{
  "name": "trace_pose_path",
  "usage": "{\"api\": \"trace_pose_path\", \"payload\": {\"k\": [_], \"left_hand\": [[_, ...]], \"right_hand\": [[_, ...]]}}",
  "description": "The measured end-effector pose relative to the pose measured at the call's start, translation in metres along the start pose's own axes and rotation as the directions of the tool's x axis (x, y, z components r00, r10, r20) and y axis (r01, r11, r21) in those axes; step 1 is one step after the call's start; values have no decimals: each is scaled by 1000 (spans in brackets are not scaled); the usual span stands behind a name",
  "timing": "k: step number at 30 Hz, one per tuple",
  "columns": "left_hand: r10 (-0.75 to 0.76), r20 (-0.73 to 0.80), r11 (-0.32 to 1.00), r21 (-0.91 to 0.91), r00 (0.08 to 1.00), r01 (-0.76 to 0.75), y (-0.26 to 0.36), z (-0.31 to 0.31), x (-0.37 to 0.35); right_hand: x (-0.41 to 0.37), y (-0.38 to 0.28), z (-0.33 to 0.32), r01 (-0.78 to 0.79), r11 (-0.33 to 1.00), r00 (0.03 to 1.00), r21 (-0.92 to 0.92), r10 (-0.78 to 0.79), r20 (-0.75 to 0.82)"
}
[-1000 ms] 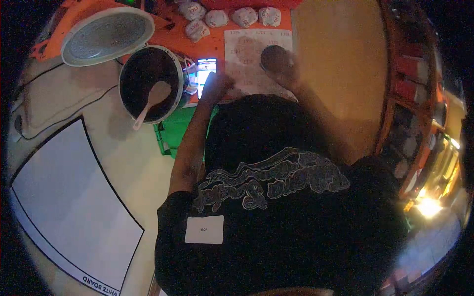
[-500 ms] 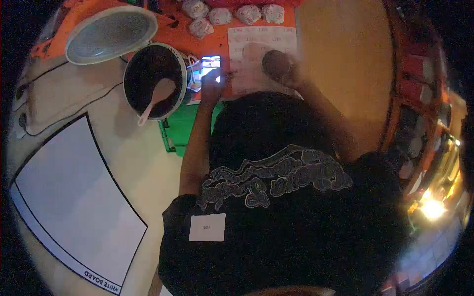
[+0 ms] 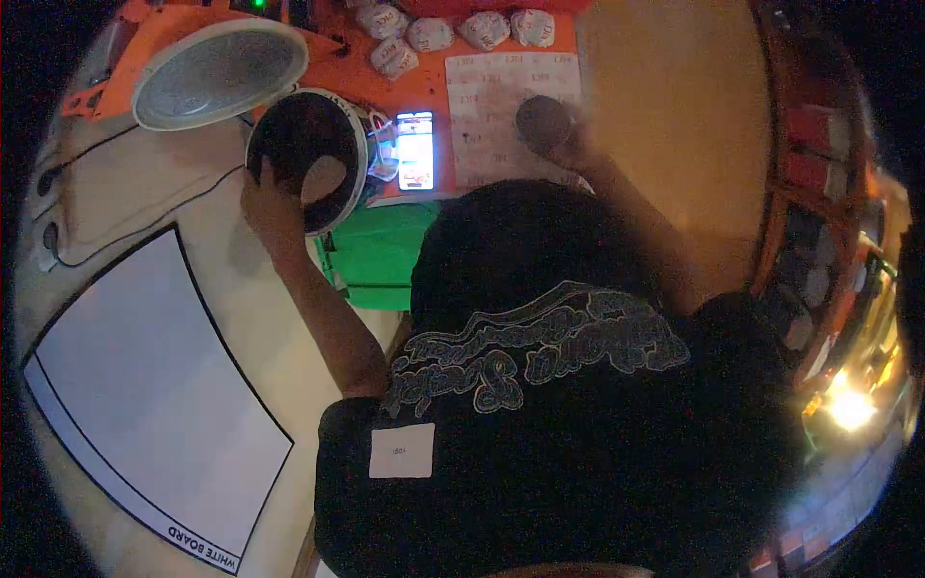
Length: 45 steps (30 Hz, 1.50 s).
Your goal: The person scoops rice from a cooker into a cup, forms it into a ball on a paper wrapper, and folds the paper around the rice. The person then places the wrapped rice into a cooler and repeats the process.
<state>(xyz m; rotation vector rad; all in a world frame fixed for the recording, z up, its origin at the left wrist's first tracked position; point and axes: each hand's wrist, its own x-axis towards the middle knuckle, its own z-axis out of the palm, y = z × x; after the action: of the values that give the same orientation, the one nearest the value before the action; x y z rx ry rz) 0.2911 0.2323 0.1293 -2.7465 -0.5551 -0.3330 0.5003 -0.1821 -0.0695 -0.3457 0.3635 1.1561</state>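
My left hand point(image 3: 274, 207) is at the near left rim of a dark-lined pot point(image 3: 359, 164), over the handle of a pale paddle point(image 3: 324, 179); its fingers look closed on the handle, which they mostly hide. The paddle's blade lies inside the pot. My right hand point(image 3: 570, 152) is closed around a dark round object point(image 3: 543, 124), like a small bowl, above the right side of a printed paper sheet point(image 3: 496, 96). Between pot and sheet lies a lit phone point(image 3: 415, 151), with neither hand on it.
Several wrapped round bundles point(image 3: 486, 31) sit behind the sheet. The pot's lid point(image 3: 220, 75) stands open at the back left. A green container point(image 3: 376, 255) is below the phone. A whiteboard point(image 3: 159, 385) and a cable point(image 3: 135, 226) lie on the left.
My left hand has left the phone and moved left to the paddle's handle at the pot. The phone's whole screen now shows. My right hand and the round object have barely moved.
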Motion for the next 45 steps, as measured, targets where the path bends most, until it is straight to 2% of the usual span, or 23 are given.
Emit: {"api": "trace_pose_path", "payload": {"k": [2, 3, 5, 8, 10, 12, 13, 14, 16, 20, 22, 24, 26, 28, 29, 31, 32, 35, 37, 40, 42, 44, 45], "left_hand": [[-55, -131, 998, -37, 990, 51, 14, -12, 2], [-49, -132, 998, -38, 990, 45, 31, -26, 6], [-197, 116, 924, -309, 974, 224, 61, -48, 13], [-159, 102, 894, -408, 982, 187, 68, -15, 15], [-148, 103, 937, -303, 984, 173, 58, -18, 18], [-132, 113, 968, -200, 985, 152, 45, -16, 16], [-144, 26, 984, -106, 989, 146, 38, -14, 10], [-151, -66, 989, -10, 986, 150, 32, -13, 8], [-187, 117, 981, -30, 975, 191, 11, -11, 7], [-184, 432, 962, -104, 883, 252, -6, -13, 7], [-186, 473, 953, -128, 861, 276, -5, -17, 10], [-181, 491, 949, -142, 852, 283, 13, -30, 17], [-5, 547, 937, -290, 837, 195, 56, -41, 31], [176, 531, 907, -414, 829, 73, 120, -41, 36], [252, 400, 840, -543, 881, 7, 140, -5, 22], [392, 466, 881, -438, 794, -178, 191, 33, 19], [457, 477, 865, -435, 751, -250, 207, 50, 17], [464, 407, 804, -567, 787, -182, 232, 121, -4], [468, 305, 764, -612, 829, -206, 230, 135, -16], [427, 124, 676, -701, 895, -225, 222, 133, -15], [388, 51, 625, -748, 920, -222, 212, 114, -15], [46, 87, 588, -808, 995, 43, 190, 67, -6], [13, 27, 545, -838, 1000, 15, 169, 53, -1]], "right_hand": [[1, 0, -2, -30, 999, 992, 25, 26, 123], [-3, 4, 5, 29, 999, 1000, -38, -29, -11], [-6, 4, 6, 78, 991, 985, -110, -94, -143], [-12, 4, 11, 15, 992, 992, -128, -31, -123], [-27, 11, 41, 213, 754, 948, -621, -314, -56], [-23, 6, 32, 131, 877, 961, -461, -227, -158], [-21, 3, 27, 44, 959, 966, -281, -112, -233], [-14, 0, 15, 46, 958, 966, -282, -114, -231], [0, 0, -11, -26, 999, 1000, -26, 26, -7], [-7, 1, 0, 23, 998, 998, -66, -18, 67], [-10, 3, 14, 61, 989, 986, -134, -80, -144], [-16, 3, 17, 72, 986, 991, -148, -87, -100], [-17, 3, 21, 81, 983, 995, -167, -90, -50], [-17, 5, 26, 87, 970, 987, -229, -116, -115], [-14, 3, 18, 83, 969, 987, -234, -112, -113], [-1, 0, -10, 18, 998, 999, 58, -20, 38], [0, 1, -10, 17, 998, 999, 53, -20, 42], [-4, 4, 3, -23, 999, 997, 26, 21, 68], [-26, 13, 41, 167, 816, 942, -554, -298, -156], [-35, 13, 57, 112, 696, 915, -709, -350, -200], [-21, 9, 26, 96, 768, 939, -634, -281, -198], [-5, 5, -20, 79, 829, 960, -554, -213, -182], [2, 6, -44, 194, 625, 959, -756, -284, 11]]}}
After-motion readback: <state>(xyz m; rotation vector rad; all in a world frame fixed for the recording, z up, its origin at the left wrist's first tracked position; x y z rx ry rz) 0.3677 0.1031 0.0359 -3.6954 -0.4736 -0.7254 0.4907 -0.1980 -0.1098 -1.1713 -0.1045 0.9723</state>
